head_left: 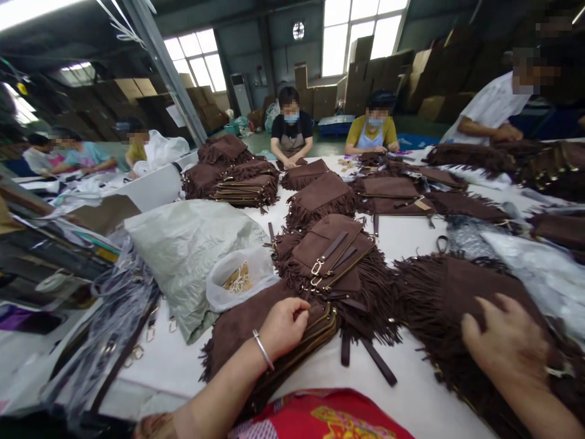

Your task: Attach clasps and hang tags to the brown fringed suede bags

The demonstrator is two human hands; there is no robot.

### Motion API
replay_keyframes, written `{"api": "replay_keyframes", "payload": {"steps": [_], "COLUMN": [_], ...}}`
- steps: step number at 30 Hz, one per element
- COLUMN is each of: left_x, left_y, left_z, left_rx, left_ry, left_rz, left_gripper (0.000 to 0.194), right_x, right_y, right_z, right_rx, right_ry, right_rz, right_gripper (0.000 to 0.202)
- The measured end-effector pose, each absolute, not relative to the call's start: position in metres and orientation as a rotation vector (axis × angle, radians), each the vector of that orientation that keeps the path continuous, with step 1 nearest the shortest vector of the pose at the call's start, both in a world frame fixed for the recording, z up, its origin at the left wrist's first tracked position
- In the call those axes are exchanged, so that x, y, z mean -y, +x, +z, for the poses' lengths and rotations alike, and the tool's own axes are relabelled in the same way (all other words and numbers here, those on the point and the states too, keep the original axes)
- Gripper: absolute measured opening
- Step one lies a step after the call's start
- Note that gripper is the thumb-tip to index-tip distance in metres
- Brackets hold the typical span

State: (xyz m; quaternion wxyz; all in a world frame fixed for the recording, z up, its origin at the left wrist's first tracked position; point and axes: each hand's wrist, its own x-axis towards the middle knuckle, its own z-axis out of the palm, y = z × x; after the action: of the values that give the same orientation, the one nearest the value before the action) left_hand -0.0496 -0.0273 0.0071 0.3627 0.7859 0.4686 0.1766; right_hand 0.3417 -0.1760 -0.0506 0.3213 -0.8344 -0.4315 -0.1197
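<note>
While the left hand (287,329) curls over the stacked brown pouches (249,317), and I cannot tell whether it pinches anything, the blurred right hand (509,341) spreads over the fringed bag (457,280) at right; gripping its body, not its fringe (415,292), should avoid tangles.

At seven o'clock the brown bag stack (247,314) looks matt and softly napped, like suede, edged with shiny brass-toned metal zips (328,318). Near four o'clock the fringed bag (461,277) is equally dull. At nine o'clock the grey sack (183,241) is crinkled plastic with a faint sheen; at three, the clear wrap (542,262) is crumpled, glossy film. Toward one o'clock, in dim light, the boxes (377,76) are probably matt cardboard.
</note>
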Motion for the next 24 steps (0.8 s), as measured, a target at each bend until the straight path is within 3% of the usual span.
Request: {"api": "replay_keyframes", "payload": {"steps": [3,8,16,24], "left_x": [-0.008,-0.062,-0.088,-0.045], "left_y": [-0.025,0.022,0.033,0.003], "left_z": [-0.003,-0.026,-0.038,-0.018], "left_rx": [-1.231,-1.424,-1.311,-1.210], "left_ry": [2.214,2.325,2.233,1.940], "left_rz": [0.483,0.410,0.382,0.774], "left_gripper": [0.024,0.025,0.008,0.010], "right_x": [0.116,0.043,0.017,0.017], "right_y": [0.289,0.198,0.173,0.173], "right_z": [-0.049,-0.042,-0.039,-0.052], "right_rx": [1.260,0.903,0.673,0.418], "right_ry": [-2.011,-1.679,-1.516,-1.411], "right_rz": [0.174,0.959,1.140,1.301], "right_gripper": [0.037,0.034,0.016,0.024]}}
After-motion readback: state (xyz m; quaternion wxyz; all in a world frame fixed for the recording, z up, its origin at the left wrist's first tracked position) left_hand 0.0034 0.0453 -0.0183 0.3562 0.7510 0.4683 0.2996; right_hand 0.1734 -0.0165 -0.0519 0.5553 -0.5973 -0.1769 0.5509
